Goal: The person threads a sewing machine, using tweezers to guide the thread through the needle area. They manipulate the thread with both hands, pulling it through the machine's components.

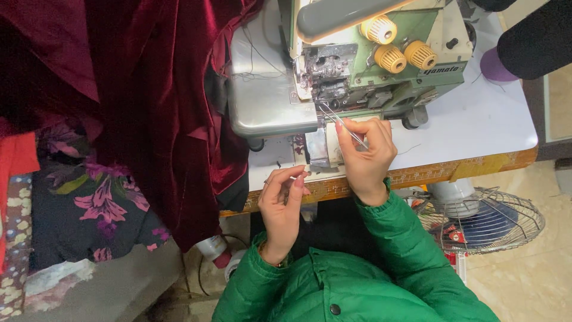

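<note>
- Head view: right hand (pixel 364 156) pinches tweezers (pixel 342 124), tips at 11 o'clock by the serger (pixel 369 53) loopers.
- Left hand (pixel 282 206), at 7 o'clock from the right hand, has thumb and forefinger pinched narrow; whether on thread, cannot tell.
- Risk: the tweezers may slip and lose or snag the thread.
- No containers visible; velvet (pixel 161 101) hangs at 9 o'clock.

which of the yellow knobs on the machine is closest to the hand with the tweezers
The middle knob, lowest of the three and directly above the right hand holding the tweezers. The top-left knob sits higher, and the right knob farther right.
</note>
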